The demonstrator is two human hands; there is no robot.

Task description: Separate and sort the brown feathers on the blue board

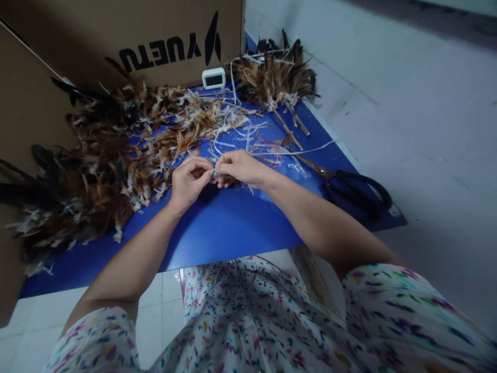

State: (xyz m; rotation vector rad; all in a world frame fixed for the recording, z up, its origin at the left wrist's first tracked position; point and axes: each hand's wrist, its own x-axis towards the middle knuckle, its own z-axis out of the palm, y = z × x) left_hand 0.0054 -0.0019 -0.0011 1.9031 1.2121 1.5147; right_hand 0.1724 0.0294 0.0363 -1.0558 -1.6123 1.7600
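My left hand (pixel 190 180) and my right hand (pixel 243 167) meet above the near part of the blue tabletop (pixel 229 223). Thumbs and fingers of both are pinched together on a small feather bunch (pixel 215 174). Only its pale end shows between the fingertips; the fingers hide most of it. Just left of my left hand spreads a large pile of brown and black feathers (pixel 155 150), many tied in white at the quill ends. Beyond my right hand lie loose white plastic strips (pixel 248 132) and scraps.
Large black-handled scissors (pixel 349 189) lie at the right edge. Feather dusters on sticks (pixel 275 77) rest at the back right, by the wall (pixel 388 93). A white digital timer (pixel 214 79) stands before a cardboard box (pixel 163 31) at the back.
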